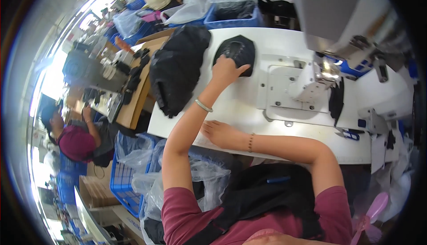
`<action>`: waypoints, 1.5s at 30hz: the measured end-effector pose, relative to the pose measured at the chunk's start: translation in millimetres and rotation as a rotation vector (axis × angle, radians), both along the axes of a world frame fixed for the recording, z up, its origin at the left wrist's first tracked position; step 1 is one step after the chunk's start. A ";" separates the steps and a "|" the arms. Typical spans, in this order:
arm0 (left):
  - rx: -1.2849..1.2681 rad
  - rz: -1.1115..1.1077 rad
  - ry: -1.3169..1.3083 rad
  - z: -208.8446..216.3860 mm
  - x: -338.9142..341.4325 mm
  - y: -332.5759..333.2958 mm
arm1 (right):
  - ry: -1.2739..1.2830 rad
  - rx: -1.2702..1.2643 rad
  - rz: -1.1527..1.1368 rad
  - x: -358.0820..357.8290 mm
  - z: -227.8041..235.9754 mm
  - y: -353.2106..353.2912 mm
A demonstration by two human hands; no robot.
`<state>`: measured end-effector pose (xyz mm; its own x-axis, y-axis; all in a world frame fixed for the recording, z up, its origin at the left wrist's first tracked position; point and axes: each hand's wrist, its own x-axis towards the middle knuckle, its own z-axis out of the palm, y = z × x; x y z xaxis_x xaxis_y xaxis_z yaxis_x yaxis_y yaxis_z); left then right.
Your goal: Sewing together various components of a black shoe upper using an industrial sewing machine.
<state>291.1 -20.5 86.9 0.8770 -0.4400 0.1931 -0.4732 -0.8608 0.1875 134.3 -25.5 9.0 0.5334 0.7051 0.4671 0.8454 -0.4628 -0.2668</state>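
Observation:
My left hand (228, 70) reaches across the white table, its fingers resting on a dark rounded black fabric piece (246, 49) and its thumb spread to the right. The fingertips blend partly into the dark material. Left of it lies a large, bulging black fabric bundle (180, 67). My right hand (222, 134) rests on the table's near edge, fingers stretched out and nothing in them, below my left forearm.
A white sewing machine (307, 85) stands on the right of the table (231, 107). Blue-handled thread snips (349, 134) lie near its front right. A black strip (336, 102) hangs beside the machine. A blue crate (126, 176) with clear plastic stands at lower left; a person (80, 140) works beyond.

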 end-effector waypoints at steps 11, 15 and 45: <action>-0.984 -0.115 0.658 64.7 -83.4 -50.5 | 0.953 1.169 -0.432 -63.9 95.7 -167.9; -1.135 -0.233 0.695 70.9 -131.2 -62.5 | 1.076 1.527 -0.230 -81.0 106.4 -174.6; -1.131 -0.390 0.486 67.5 -108.8 -137.7 | 0.399 1.354 -0.721 -69.5 119.2 -227.2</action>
<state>182.3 -158.1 154.4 0.8134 -0.4836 0.3231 -0.3338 0.0668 0.9403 64.8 -252.7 128.2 0.7954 -0.5442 0.2670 0.3399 0.0358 -0.9398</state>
